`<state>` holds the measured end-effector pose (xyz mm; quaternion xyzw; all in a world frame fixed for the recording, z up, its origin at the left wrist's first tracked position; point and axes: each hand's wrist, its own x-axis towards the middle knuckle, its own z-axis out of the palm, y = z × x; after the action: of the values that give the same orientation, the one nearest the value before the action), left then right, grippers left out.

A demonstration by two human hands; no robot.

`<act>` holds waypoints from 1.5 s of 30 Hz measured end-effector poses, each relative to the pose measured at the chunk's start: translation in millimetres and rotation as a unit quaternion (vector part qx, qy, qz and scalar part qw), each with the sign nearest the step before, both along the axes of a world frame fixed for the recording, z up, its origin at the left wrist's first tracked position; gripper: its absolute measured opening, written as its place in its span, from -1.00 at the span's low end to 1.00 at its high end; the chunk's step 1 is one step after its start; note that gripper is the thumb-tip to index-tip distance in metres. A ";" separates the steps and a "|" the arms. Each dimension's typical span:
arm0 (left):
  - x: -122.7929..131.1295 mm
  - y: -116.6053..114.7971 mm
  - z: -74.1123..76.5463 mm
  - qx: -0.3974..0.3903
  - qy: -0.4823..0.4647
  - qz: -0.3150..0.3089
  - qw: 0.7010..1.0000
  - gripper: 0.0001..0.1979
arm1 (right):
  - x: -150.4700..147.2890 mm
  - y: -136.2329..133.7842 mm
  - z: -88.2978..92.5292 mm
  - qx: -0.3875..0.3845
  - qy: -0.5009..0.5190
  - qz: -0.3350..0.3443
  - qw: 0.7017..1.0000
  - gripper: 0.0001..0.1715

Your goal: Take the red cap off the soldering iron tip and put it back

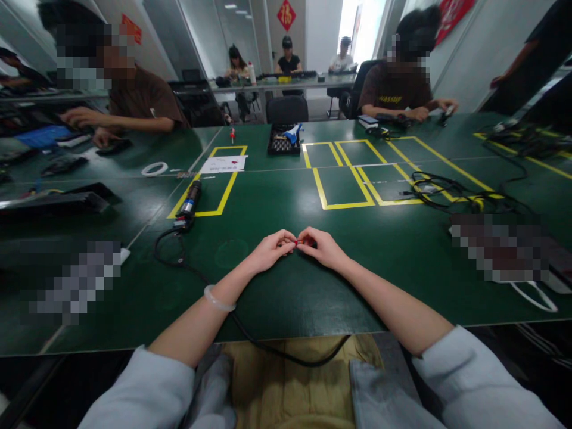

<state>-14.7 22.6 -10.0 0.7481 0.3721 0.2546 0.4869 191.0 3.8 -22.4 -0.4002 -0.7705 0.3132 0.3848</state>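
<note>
Where forearms (388, 295) converge, hands (273, 249) curled inward

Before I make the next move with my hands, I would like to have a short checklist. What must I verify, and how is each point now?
1. Left hand at the small red piece: ok.
2. Right hand at the same piece: ok, the hands meet there.
3. Piece correctly aligned: cannot tell, it is too small and partly covered.
4. Black cable clear of the left forearm: not ok, it passes beneath and hangs past the near edge of the table.
5. Black tool apart from both hands: ok.
</note>
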 end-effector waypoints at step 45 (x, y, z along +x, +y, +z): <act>-256.3 106.5 19.1 0.181 0.450 0.328 0.810 -0.37 | 1.5 5.7 -6.9 -0.074 0.014 0.012 0.997 -0.83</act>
<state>-270.9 129.0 9.1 0.6870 0.7202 0.0963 0.0082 192.5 9.5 -29.3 -0.4142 -0.7445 0.3793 0.3610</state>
